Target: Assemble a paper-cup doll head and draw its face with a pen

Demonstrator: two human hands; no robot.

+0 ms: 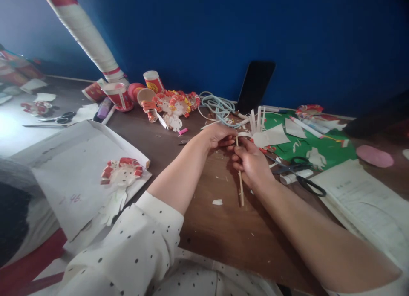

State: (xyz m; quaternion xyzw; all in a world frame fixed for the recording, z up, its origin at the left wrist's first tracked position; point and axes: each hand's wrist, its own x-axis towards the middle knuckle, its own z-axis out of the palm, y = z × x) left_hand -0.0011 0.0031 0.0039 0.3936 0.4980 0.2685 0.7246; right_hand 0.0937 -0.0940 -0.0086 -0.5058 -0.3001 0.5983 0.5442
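My right hand (252,161) is closed around a thin wooden stick (241,189), which points down toward the table's front edge. Beside it, my left hand (222,136) has its fingers curled in a pinch at the stick's upper end. A white paper piece cut into strips (258,126) spreads just behind my right hand, and one strip reaches toward my left fingertips. What exactly the left fingers pinch is partly hidden. Black-handled scissors (308,186) and a white glue stick (295,177) lie right of my right hand.
Paper cups (119,96) and red-and-white paper figures (174,106) stand at the back left. A phone (256,85) leans on the blue wall. Green paper (281,149), an open book (367,198) and a white box lid (64,168) lie around; paper scraps (217,201) dot the table.
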